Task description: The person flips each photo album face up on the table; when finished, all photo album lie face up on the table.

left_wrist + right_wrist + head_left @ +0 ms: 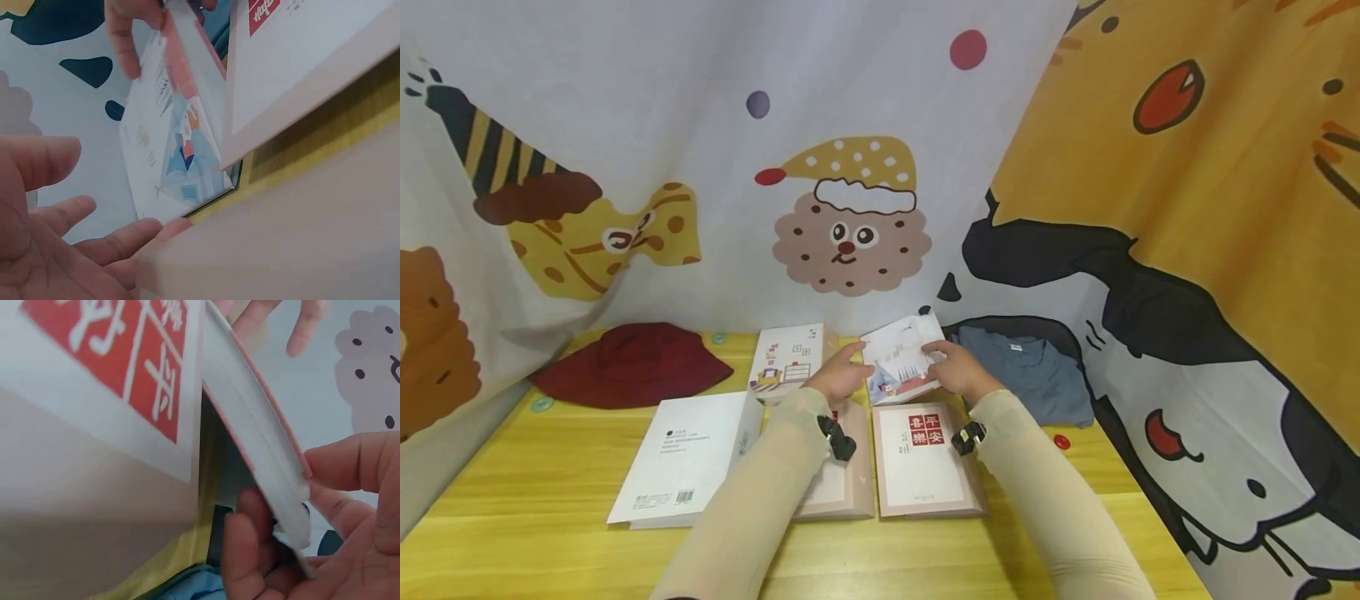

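A small illustrated book [897, 360] is tilted up off the yellow table [512, 517], near the back wall. My right hand [953, 367] grips its right edge, thumb on the cover and fingers underneath; the right wrist view shows the page block [262, 450] pinched in that hand [325, 537]. My left hand [844, 373] is at the book's left edge with its fingers stretched toward it. In the left wrist view that hand [56, 237] lies with a relaxed open palm beside the book [181, 137].
Two beige books lie flat under my forearms, one with a red seal [925, 458], one partly hidden [844, 487]. A white book [685, 458] and a picture box [788, 358] sit left. A red hat [632, 362] lies far left, a blue shirt [1037, 375] right.
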